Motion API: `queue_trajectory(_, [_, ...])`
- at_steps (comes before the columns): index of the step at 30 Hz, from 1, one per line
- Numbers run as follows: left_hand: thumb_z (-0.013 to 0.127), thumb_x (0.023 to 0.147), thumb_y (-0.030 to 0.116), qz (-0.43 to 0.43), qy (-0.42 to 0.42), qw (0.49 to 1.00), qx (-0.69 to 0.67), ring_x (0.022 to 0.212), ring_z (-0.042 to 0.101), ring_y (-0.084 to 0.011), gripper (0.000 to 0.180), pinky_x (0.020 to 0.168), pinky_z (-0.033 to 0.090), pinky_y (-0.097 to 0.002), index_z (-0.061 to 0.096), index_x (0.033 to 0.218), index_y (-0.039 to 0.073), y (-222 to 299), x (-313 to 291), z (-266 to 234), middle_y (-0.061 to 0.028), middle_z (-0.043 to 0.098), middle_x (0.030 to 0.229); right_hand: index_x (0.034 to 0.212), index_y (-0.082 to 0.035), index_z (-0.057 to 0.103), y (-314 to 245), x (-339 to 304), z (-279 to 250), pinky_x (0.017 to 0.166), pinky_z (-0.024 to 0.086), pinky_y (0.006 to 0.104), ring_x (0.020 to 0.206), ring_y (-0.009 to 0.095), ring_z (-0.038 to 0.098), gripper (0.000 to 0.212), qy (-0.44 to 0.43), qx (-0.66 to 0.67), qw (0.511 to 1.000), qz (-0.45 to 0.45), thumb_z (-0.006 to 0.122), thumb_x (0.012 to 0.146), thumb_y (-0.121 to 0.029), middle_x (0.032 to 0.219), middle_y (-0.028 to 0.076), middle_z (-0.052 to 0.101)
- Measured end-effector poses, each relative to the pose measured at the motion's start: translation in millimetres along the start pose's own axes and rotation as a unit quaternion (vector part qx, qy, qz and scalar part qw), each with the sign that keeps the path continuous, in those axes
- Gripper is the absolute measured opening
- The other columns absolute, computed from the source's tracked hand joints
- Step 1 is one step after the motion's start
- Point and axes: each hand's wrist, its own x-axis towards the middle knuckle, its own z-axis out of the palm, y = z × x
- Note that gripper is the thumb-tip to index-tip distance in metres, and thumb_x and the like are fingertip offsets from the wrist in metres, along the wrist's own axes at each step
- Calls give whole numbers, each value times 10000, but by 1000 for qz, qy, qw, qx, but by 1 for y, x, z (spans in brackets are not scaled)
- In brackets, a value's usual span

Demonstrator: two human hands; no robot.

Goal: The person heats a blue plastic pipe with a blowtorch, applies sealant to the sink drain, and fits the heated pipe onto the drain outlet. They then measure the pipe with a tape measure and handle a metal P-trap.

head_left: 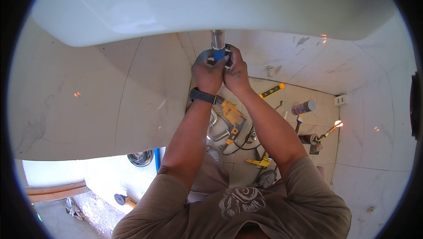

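Note:
Below the white basin, a chrome drain pipe comes straight down, with a blue sleeve-like piece at its lower end. My left hand, a dark watch strap on its wrist, curls its fingers round the blue piece from the left. From the other side my right hand closes on the same piece, thumb and fingers pressed against it. Both hands meet just under the chrome. My fingers hide the lower end of the blue piece and whatever it joins.
On the tiled floor lie a yellow power drill, a bent chrome pipe, a spirit level, a spray can and a brush. A torch glows at its tip by the right wall. An angle grinder lies lower left.

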Motion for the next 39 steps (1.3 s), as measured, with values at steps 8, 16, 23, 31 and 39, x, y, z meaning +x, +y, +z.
queue_trajectory(8, [837,841,246,7,-223,973,-60,870,685,-147,425,789,552,-327,668,1138,-7,-21,34,-17,-96,737,969,1505,-33,374,5,4,-8,904,580,353,1052,273,717,755,-25,-15,998,47,757,855,-16,1256,231,649])
queue_trajectory(16, [844,830,255,-92,-317,929,-169,703,595,-127,273,681,509,-314,651,893,73,-47,56,8,1,643,777,1414,-8,508,21,-98,-128,882,563,340,1022,219,699,574,-172,-118,959,190,755,909,-123,1225,152,643])
queue_trajectory(23, [827,840,262,-20,-239,962,-132,626,537,-132,295,621,469,-340,641,764,45,-57,46,24,-20,611,675,1360,-5,561,5,-194,-201,864,563,376,984,278,724,498,-175,-174,918,310,740,930,-183,1150,186,704])
queue_trajectory(31, [800,852,249,-33,-176,976,-125,630,570,-144,281,626,484,-345,650,783,22,-37,36,24,-38,647,689,1456,117,437,-206,-34,-250,1089,477,426,1219,336,638,475,212,-134,893,-374,499,1074,-158,1287,245,645])
queue_trajectory(39, [793,857,194,-53,-93,979,-172,612,537,-113,249,602,467,-332,629,767,31,-28,25,35,-1,606,667,1499,144,268,-323,25,-154,714,453,253,729,145,602,796,172,-212,864,-422,317,1096,-540,828,111,639])
